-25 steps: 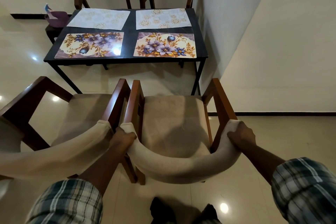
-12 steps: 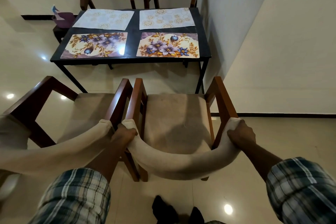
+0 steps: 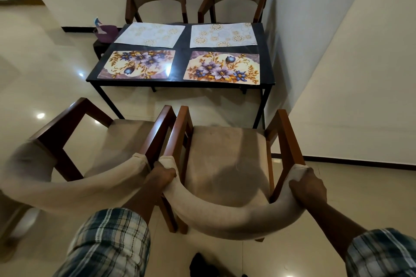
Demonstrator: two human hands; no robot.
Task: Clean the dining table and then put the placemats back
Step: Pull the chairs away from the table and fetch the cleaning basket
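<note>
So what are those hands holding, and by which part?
The left hand and right hand grip the nearer right-side chair by both ends of its padded backrest.

Reaching forward and down, forearms (image 3: 333, 220) bare below plaid sleeves (image 3: 108, 243). Left hand (image 3: 161, 175) curled over left end of chair backrest (image 3: 225, 218); right hand (image 3: 308, 186) gripping right end, knuckles up.

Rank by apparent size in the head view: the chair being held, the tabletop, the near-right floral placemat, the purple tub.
Largest to smallest:
1. held chair (nearness to the camera inflates it)
2. tabletop
3. near-right floral placemat
4. purple tub
</note>
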